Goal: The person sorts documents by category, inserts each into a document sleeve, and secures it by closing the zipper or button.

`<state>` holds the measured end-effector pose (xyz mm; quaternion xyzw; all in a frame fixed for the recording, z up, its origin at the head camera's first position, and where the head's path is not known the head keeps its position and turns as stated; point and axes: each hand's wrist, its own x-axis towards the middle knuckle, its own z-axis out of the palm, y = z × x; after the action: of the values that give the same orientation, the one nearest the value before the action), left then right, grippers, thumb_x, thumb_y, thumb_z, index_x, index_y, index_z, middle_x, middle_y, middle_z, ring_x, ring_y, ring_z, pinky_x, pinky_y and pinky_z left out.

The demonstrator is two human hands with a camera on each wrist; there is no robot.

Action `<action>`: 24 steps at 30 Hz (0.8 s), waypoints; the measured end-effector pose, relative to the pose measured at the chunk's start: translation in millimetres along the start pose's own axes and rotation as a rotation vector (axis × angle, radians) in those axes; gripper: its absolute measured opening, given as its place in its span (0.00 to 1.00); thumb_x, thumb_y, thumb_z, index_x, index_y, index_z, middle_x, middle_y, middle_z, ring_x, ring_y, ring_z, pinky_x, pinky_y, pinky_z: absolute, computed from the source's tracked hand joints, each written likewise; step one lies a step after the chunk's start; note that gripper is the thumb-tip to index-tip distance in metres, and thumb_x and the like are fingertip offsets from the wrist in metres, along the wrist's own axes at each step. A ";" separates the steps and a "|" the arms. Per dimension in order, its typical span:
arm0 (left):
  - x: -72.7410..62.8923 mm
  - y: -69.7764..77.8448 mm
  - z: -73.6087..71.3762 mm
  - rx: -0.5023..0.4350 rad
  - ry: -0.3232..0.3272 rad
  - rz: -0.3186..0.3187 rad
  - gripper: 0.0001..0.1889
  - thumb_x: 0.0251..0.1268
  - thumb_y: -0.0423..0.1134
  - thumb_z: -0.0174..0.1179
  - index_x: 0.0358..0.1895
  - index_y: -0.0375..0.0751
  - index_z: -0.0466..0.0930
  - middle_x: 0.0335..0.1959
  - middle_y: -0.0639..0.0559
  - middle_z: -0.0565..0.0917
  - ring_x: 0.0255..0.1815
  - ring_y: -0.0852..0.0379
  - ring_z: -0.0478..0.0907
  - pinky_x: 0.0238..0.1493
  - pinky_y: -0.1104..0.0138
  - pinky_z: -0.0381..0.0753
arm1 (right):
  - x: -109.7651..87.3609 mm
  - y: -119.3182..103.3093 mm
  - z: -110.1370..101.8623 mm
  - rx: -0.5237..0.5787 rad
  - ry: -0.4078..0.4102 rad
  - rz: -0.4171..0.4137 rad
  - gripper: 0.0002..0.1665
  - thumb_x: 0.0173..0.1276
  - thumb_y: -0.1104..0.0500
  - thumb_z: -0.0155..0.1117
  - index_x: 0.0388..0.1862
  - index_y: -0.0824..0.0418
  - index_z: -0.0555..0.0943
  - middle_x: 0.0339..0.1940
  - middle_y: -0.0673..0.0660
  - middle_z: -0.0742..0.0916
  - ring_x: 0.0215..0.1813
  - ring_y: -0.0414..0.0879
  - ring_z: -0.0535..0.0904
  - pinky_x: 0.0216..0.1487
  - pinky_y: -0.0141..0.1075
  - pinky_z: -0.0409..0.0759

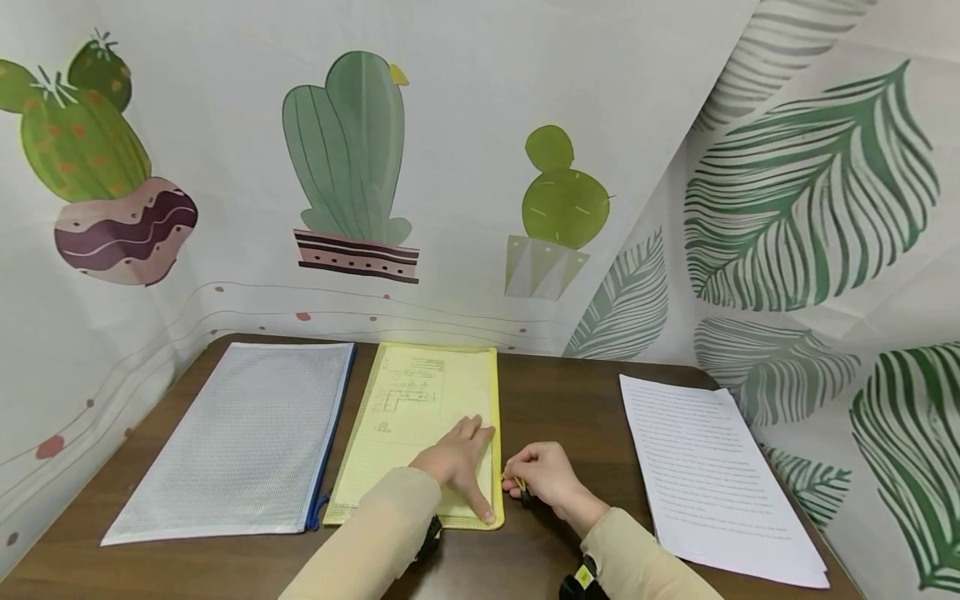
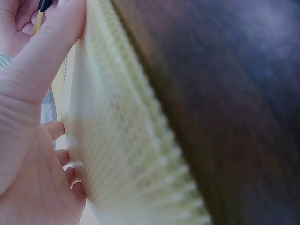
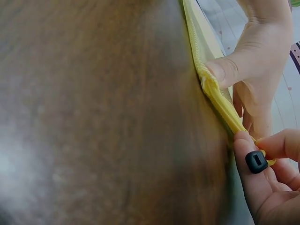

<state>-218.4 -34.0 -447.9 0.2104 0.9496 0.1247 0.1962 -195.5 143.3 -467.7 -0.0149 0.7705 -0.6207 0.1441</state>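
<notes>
A yellow mesh zip pouch with a printed sheet inside lies in the middle of the table in the head view. My left hand rests on its lower right part, fingers spread and thumb near the bottom corner. At the pouch's right edge, my right hand pinches the zipper pull, a yellow cord with a black end. The yellow zipper edge runs up from those fingertips past the left thumb in the right wrist view. Up close, the left wrist view shows the mesh beside the left palm.
To the left lies a white mesh zip pouch with a blue edge and a blue pull at its corner. A stack of printed paper lies at the right. Brown tabletop shows between them, and a patterned cloth hangs behind.
</notes>
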 end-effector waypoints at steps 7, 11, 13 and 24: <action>0.3 0.2 -0.6 0.008 -0.013 -0.008 0.70 0.19 0.69 0.75 0.75 0.49 0.47 0.78 0.46 0.45 0.78 0.46 0.41 0.73 0.53 0.57 | 2.6 -0.2 -0.4 -0.004 0.009 -0.001 0.10 0.59 0.70 0.59 0.35 0.78 0.79 0.26 0.61 0.86 0.25 0.43 0.83 0.30 0.37 0.85; -1.6 1.4 -2.6 0.004 -0.015 -0.007 0.70 0.20 0.69 0.75 0.75 0.49 0.47 0.78 0.46 0.45 0.78 0.46 0.42 0.72 0.53 0.57 | 3.2 -1.6 -0.2 0.003 0.016 0.003 0.10 0.59 0.70 0.59 0.36 0.78 0.79 0.26 0.61 0.86 0.25 0.43 0.83 0.30 0.37 0.84; -2.0 1.4 -3.2 0.002 -0.012 -0.006 0.70 0.20 0.69 0.75 0.75 0.49 0.47 0.78 0.45 0.45 0.78 0.46 0.42 0.73 0.53 0.57 | 3.2 -3.0 0.0 0.009 0.020 0.007 0.10 0.59 0.70 0.59 0.36 0.78 0.79 0.26 0.61 0.86 0.25 0.42 0.83 0.30 0.36 0.84; -1.3 0.6 -2.0 0.001 -0.005 -0.013 0.70 0.20 0.68 0.75 0.75 0.49 0.48 0.78 0.46 0.45 0.78 0.46 0.42 0.72 0.53 0.57 | 8.7 -4.8 -1.6 0.001 0.029 0.009 0.09 0.58 0.70 0.60 0.35 0.77 0.79 0.26 0.62 0.86 0.25 0.42 0.83 0.31 0.36 0.85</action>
<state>-218.0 -34.4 -445.5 0.2047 0.9505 0.1222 0.1991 -205.0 142.1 -464.6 -0.0024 0.7723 -0.6206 0.1357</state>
